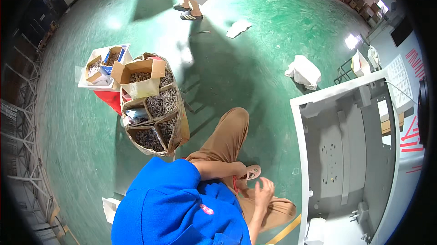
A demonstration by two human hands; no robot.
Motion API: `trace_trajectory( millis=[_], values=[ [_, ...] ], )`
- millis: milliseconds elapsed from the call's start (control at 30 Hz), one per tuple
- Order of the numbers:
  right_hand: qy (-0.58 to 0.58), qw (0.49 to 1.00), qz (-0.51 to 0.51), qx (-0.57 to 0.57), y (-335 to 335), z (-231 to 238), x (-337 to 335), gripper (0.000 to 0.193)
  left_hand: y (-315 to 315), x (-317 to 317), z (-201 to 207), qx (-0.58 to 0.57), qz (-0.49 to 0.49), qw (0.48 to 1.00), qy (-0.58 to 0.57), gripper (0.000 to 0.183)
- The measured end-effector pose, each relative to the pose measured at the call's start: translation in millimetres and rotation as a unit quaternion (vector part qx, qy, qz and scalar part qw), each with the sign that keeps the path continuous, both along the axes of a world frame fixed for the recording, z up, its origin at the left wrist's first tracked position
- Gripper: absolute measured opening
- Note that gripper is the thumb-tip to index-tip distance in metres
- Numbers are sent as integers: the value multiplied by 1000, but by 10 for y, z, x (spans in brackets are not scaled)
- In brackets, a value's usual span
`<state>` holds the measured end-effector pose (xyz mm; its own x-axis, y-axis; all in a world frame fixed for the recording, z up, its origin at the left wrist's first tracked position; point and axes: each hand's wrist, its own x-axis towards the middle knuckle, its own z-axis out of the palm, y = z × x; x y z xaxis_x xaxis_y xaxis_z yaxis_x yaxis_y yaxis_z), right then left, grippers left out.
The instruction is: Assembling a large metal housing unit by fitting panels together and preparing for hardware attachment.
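Head: red strip (235, 184) beside curled left hand (239, 169), grip unclear; right hand (263, 193) loosely spread.

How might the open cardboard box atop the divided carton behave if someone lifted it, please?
The cardboard box is probably heavy for its size, given the small parts inside. Its spread flaps would likely bend if gripped. Tilting might spill parts, since it stands open.

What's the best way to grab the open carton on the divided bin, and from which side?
Grip the carton by its left and right walls, below the flaps, probably two-handed from the near side. Those flaps splay outward and might bend, and it holds loose small parts, so it should stay upright.
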<state>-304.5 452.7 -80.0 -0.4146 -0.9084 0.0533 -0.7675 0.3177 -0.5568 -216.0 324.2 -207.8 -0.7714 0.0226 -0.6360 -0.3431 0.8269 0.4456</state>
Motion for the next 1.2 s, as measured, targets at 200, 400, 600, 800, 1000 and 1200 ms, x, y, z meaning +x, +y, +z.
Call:
trace_trajectory(
  millis=[200,400,600,800,1000,1200],
  values=[
    [-92,936,53,336,449,-856,-116,35,8,16,67,-19,14,999,28,24],
    [-146,924,31,353,276,-996,-153,31,32,51,-24,-38,13,997,70,19],
    [-159,882,61,440,318,-1190,-240,35,59,37,121,-56,41,996,53,20],
    [-235,970,63,4,246,1228,705,29,63,-3,-11,-45,-8,995,88,19],
    [-669,734,-119,3,304,1632,944,30,200,68,-551,-89,10,976,200,8],
    [-327,942,57,42,363,1252,752,28,240,62,-862,-133,25,932,337,9]
  ],
)
